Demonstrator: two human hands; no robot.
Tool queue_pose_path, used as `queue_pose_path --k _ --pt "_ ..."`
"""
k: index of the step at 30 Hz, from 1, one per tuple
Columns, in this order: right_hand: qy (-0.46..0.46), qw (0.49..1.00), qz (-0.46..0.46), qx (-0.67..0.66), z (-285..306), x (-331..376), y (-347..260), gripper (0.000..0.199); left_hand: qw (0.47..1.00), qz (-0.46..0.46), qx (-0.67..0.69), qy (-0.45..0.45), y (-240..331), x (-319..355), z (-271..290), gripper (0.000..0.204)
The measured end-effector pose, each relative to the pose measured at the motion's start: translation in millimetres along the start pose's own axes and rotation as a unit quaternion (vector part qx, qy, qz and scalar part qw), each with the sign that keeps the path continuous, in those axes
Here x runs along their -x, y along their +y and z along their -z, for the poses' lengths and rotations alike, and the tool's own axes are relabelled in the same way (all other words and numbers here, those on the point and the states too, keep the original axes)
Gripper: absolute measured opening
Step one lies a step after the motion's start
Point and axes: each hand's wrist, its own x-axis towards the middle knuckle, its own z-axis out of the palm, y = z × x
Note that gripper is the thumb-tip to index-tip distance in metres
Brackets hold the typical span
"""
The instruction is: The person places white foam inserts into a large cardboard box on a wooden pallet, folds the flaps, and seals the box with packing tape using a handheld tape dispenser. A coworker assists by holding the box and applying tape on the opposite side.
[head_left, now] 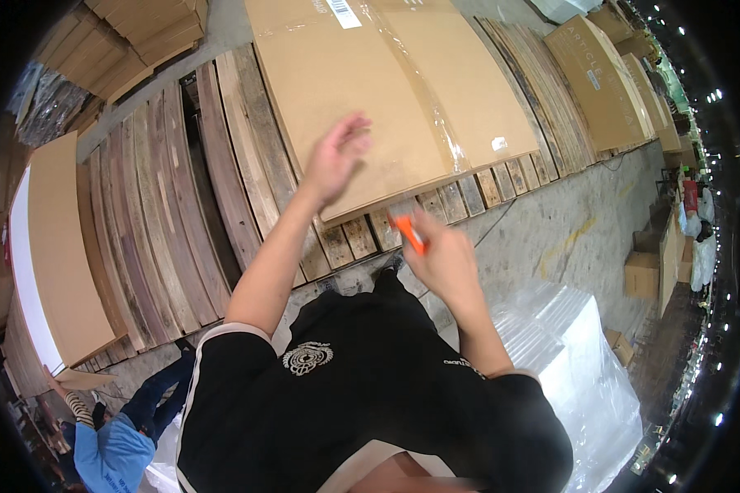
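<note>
A large flat cardboard box (403,99) lies on wooden pallets in front of me, clear tape running along its seam. Above its near left corner hovers my left hand (335,160), slightly blurred, fingers loosely bent and apart with nothing in them. My right hand (444,255) is closed around an orange box cutter (411,234), just off the near edge of the box. Whether its blade is out I cannot tell.
Wooden pallet slats (152,205) stretch left of the box. Another open carton (57,255) stands far left, beside a person in a blue shirt (115,452). Plastic-wrapped goods (563,353) sit at my right. More cardboard boxes (600,86) stand at the far right.
</note>
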Motion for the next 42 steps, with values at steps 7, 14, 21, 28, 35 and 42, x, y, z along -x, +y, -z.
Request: queue_pose_path --k 7,14,21,28,35,42 --pt "-0.015 0.995 0.045 0.091 -53 0 47 0.025 0.782 -0.224 -0.567 -0.134 -7 12 -53 0.089" --pt "-0.242 0.958 0.064 0.14 -81 -37 78 0.022 0.75 -0.185 -0.633 -0.057 -4 27 -86 0.083" --pt "-0.377 0.904 0.188 0.07 94 -106 145 0.052 0.828 -0.104 -0.55 -0.046 8 24 -92 0.076" --pt "-0.281 0.86 0.405 -0.135 254 -201 237 0.056 0.876 0.039 0.071 0.475 43 8 -166 0.07" --pt "-0.259 0.788 0.484 -0.281 251 -259 290 0.052 0.87 0.253 0.351 0.237 41 -40 -312 0.092" --pt "-0.255 0.771 0.545 -0.207 231 -261 305 0.054 0.858 0.232 0.33 0.316 43 -40 -329 0.052"
